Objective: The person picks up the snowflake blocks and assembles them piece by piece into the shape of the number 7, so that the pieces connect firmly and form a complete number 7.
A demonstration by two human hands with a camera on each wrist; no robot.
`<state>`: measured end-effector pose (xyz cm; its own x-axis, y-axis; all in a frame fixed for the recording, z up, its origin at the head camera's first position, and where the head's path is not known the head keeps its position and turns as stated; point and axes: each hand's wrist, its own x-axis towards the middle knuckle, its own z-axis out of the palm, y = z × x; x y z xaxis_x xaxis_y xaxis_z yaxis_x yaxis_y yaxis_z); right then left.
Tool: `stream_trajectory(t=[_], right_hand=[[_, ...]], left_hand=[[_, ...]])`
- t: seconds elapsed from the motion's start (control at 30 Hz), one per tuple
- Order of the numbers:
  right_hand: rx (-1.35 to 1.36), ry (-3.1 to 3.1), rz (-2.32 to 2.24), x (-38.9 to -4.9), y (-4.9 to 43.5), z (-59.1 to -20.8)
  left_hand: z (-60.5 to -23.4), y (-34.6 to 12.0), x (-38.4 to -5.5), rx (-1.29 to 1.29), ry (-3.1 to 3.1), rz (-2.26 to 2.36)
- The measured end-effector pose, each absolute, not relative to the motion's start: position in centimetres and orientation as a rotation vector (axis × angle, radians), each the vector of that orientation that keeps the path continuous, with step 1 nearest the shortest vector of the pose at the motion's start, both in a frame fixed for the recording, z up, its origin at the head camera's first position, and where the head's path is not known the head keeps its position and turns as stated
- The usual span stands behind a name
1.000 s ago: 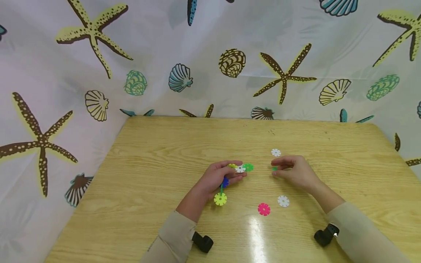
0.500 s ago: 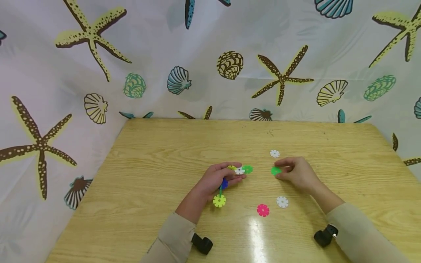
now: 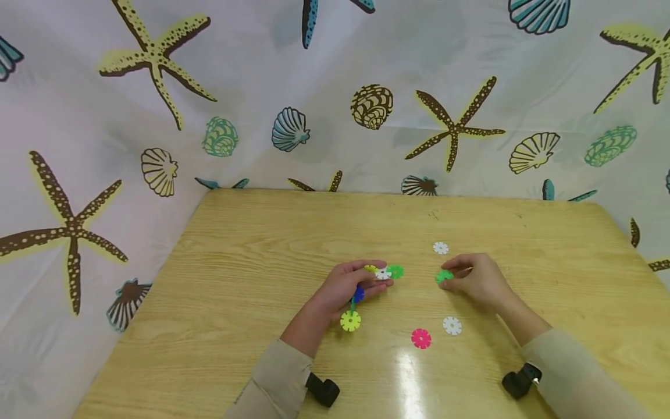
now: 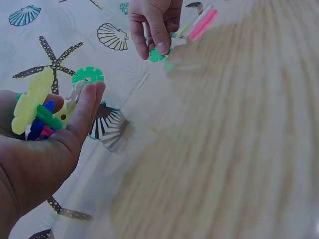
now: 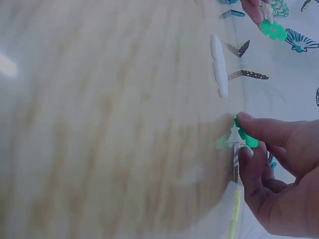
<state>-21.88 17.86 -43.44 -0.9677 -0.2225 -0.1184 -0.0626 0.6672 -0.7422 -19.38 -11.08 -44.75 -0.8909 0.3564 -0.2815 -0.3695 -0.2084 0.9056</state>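
My left hand (image 3: 342, 285) holds a joined chain of flat notched plastic discs. A white disc (image 3: 382, 273) and a green one (image 3: 396, 272) stick out past its fingertips. Below the palm, a blue disc (image 3: 358, 293) and a yellow disc (image 3: 350, 320) hang at the near end; the left wrist view also shows a bit of pink (image 4: 46, 132) among them. Fingers cover part of the chain. To the right, my right hand (image 3: 481, 282) pinches a single green notched disc (image 3: 443, 276) between thumb and fingers, close over the table and apart from the chain.
Loose discs lie on the wooden table (image 3: 262, 262): one white disc (image 3: 441, 248) beyond the right hand, another white disc (image 3: 452, 326) nearer, and a pink disc (image 3: 421, 338) beside it. A shell-and-starfish patterned curtain (image 3: 324, 145) borders the table's back and sides.
The green disc in my right hand, mostly hidden a second ago, now shows its face. That hand has shifted slightly right. My left hand keeps its hold on the chain, nearly still.
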Motion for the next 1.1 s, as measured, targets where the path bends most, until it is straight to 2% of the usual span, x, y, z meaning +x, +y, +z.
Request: stream_trajectory(t=[0.47,1.1], right_hand=[[-0.138,2.687,-1.17,-21.57,18.04,-43.29],[-0.092,2.522,-1.431,-20.93,17.32,-43.19]], left_hand=[[-44.64,-10.91,-19.39,-0.017,1.582,2.136],[-45.1,-10.81,-19.44,-0.015,1.595,2.122]])
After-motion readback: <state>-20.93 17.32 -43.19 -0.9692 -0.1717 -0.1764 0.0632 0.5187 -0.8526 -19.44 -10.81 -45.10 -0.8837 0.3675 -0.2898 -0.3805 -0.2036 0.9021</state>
